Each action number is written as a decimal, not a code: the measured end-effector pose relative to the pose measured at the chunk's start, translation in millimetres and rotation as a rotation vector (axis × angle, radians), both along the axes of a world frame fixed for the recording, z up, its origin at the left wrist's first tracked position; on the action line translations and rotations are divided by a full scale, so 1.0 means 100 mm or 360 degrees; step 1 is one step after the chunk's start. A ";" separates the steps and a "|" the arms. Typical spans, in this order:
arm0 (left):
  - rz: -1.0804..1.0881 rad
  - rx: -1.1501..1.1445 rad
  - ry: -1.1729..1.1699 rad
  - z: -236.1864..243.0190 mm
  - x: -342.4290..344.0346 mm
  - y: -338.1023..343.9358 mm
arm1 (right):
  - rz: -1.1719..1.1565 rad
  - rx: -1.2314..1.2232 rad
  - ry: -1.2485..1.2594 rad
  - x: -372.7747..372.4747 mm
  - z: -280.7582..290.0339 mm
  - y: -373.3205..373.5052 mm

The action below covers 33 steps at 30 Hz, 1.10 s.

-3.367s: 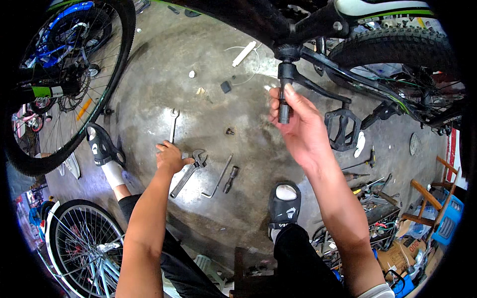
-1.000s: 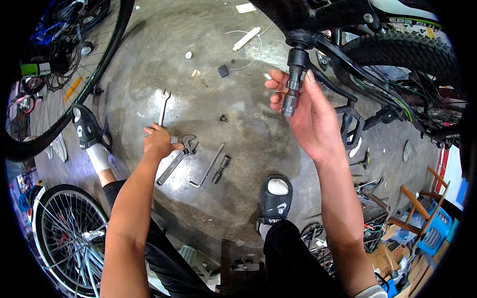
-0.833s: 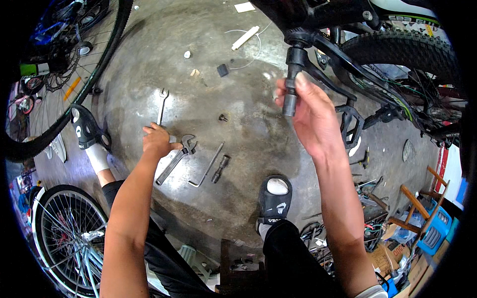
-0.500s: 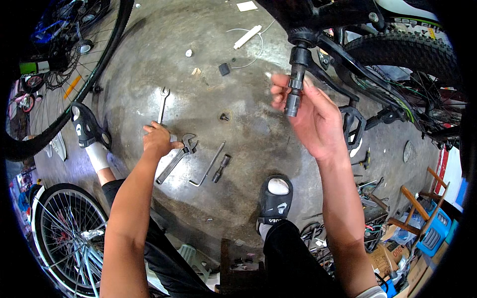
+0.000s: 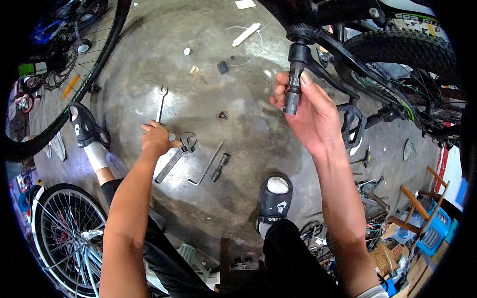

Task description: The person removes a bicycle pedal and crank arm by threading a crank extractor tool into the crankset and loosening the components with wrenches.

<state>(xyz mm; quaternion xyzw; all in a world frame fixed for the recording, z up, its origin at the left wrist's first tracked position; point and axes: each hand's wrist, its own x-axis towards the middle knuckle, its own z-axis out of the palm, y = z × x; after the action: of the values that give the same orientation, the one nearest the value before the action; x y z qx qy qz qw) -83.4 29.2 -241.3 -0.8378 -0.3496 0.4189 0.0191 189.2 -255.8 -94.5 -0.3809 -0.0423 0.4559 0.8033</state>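
My right hand (image 5: 318, 116) has its fingers and thumb around a dark, ridged cylindrical bicycle tool (image 5: 293, 89). The tool's upper end meets the crank axle area (image 5: 300, 34) of an overturned or raised black bicycle; whether it is threaded in, I cannot tell. Down at the floor, my left hand (image 5: 157, 139) is closed over the lower part of an open-end wrench (image 5: 162, 102), hiding that end. Beside its thumb lies an adjustable wrench (image 5: 171, 164). Further right are an L-shaped hex key (image 5: 207, 164) and a short dark socket-like tool (image 5: 220, 167).
A small dark bolt (image 5: 222, 115) lies mid-floor, with a white tube and cable (image 5: 247, 35) beyond it. The pedal (image 5: 352, 124) hangs near my right wrist. Bicycle wheels (image 5: 69, 233) stand on the left; a wooden stool (image 5: 416, 206) and loose tools are on the right.
The view has shifted slightly. My right fingers have settled a little around the cylindrical tool, which keeps its place at the bicycle. My left hand stays over the open-end wrench.
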 end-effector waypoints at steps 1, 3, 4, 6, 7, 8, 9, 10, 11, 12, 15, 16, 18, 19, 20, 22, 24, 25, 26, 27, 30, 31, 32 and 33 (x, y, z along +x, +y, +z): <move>-0.0003 -0.0013 -0.0002 0.03 0.05 -0.04 | -0.0017 -0.0024 -0.0056 0.00 -0.02 -0.01; 0.0157 -0.0083 0.0021 0.21 0.23 -0.13 | -0.0041 -0.0049 -0.0116 0.04 -0.05 -0.04; 0.0153 -0.0083 0.0018 0.21 0.25 -0.14 | -0.0031 -0.0015 -0.0111 0.05 -0.10 -0.03; 0.0077 -0.0111 0.0084 0.21 0.27 -0.17 | -0.0025 0.0016 -0.0110 0.07 -0.11 -0.04; 0.0079 -0.0108 0.0093 0.20 0.23 -0.14 | -0.0013 0.0007 -0.0065 0.04 -0.06 -0.04; 0.0049 -0.0094 0.0061 0.18 0.18 -0.10 | -0.0001 -0.0002 -0.0021 0.02 -0.04 -0.03; 0.0019 -0.0081 0.0029 0.17 0.13 -0.07 | 0.0001 0.0000 -0.0014 0.00 -0.04 -0.02; 0.0017 -0.0089 0.0024 0.18 0.17 -0.10 | -0.0014 -0.0050 -0.0139 0.03 -0.05 -0.01; 0.0004 -0.0094 0.0045 0.20 0.21 -0.13 | -0.0029 -0.0100 -0.0265 0.04 -0.06 -0.02; -0.0008 -0.0099 0.0065 0.21 0.24 -0.16 | -0.0030 -0.0107 -0.0271 0.04 -0.07 -0.05; 0.0035 -0.0042 0.0103 0.07 0.10 -0.04 | -0.0022 -0.0122 -0.0211 0.01 -0.12 -0.02; 0.0109 -0.0056 0.0094 0.21 0.19 -0.11 | -0.0062 -0.0088 -0.0140 -0.01 -0.15 -0.03; 0.0097 -0.0082 0.0040 0.13 0.17 -0.11 | -0.0101 -0.0062 -0.0065 -0.04 -0.18 -0.03; 0.0086 -0.0088 -0.0024 0.16 0.20 -0.09 | -0.0133 -0.0085 -0.0138 -0.02 -0.17 0.00; 0.0152 -0.0100 0.0011 0.18 0.22 -0.09 | -0.0164 -0.0109 -0.0213 -0.02 -0.16 0.01; 0.0093 -0.0100 0.0050 0.22 0.22 -0.13 | -0.0121 -0.0057 -0.0164 -0.04 -0.14 0.02; 0.0038 -0.0098 0.0088 0.24 0.22 -0.13 | -0.0075 -0.0003 -0.0116 -0.03 -0.17 0.00; 0.0060 -0.0087 0.0078 0.24 0.22 -0.13 | 0.0007 0.0058 -0.0072 -0.03 -0.21 -0.03; 0.0082 -0.0077 0.0069 0.24 0.23 -0.14 | 0.0088 0.0118 -0.0027 -0.02 -0.24 -0.05; 0.0083 -0.0080 0.0068 0.24 0.24 -0.13 | 0.0089 0.0115 -0.0028 -0.01 -0.26 -0.07; 0.0156 -0.0098 0.0050 0.22 0.22 -0.10 | 0.0067 0.0298 0.0126 0.00 -0.17 0.00; 0.0119 -0.0082 0.0066 0.19 0.20 -0.10 | 0.0096 0.0249 0.0141 -0.01 -0.10 0.03; 0.0081 -0.0067 0.0082 0.16 0.18 -0.09 | 0.0124 0.0201 0.0156 -0.01 -0.07 0.06; 0.0082 -0.0063 0.0082 0.14 0.15 -0.07 | 0.0125 0.0204 0.0156 -0.01 -0.09 0.05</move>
<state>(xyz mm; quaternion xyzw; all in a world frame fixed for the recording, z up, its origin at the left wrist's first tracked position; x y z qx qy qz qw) -68.1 22.1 -227.6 -0.8177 -0.3619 0.4476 0.0006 188.6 -250.5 -103.4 -0.3040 -0.0467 0.5015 0.8087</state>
